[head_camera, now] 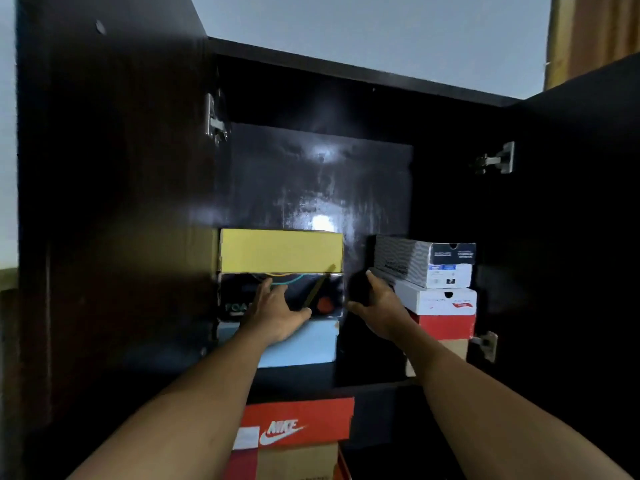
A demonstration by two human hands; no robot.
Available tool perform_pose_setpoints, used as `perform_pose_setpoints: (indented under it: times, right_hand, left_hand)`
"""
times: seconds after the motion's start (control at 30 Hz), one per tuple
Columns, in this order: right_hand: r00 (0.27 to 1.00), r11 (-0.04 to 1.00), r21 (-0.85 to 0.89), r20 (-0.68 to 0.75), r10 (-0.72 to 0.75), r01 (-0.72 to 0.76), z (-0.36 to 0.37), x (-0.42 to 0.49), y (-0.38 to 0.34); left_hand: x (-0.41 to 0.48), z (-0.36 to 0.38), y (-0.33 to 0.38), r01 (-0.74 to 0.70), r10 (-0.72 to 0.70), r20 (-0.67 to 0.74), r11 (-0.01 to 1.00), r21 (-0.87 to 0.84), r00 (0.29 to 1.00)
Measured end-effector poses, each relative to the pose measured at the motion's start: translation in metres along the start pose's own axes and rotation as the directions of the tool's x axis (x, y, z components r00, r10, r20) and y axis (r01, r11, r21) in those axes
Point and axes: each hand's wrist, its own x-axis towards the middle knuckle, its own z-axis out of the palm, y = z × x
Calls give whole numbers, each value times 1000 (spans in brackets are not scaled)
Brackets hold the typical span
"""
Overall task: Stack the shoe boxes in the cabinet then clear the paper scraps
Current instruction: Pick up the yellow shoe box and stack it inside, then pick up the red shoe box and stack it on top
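Head view: both arms reach up into the open dark cabinet. The left hand lies flat, fingers straight, against the front of the black shoe box, which sits between the yellow box above and the pale-blue box below. The right hand curls at that box's right end, in shadow; whether it grips is unclear.
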Motion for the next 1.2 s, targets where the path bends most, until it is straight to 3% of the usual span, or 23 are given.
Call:
perform_pose_setpoints:
  times: [0.3,0.43,0.63,0.87,1.2]
  right_hand:
    - [939,937,-108,-122,321,-334,-98,-215,79]
    - [847,838,-148,-189,497,-525,-139,-327,125]
    - [671,657,-180,-351,652,-732,-216,-446,183]
    - [567,560,-155,-420,708,-814,-297,-491,259]
    - [600,573,-196,-386,701,-796,-368,-472,462]
  left_hand:
    - [-146,94,98,-196,224,309,973,-119,924]
    - [-215,141,160,-261,327,448,944,-205,832]
    - [-293,207,248,-401,512,536,859,-318,671]
    - [-345,306,321,-463,571,632,814,-352,524]
    - [-365,507,376,-377,466,697,879,-293,544]
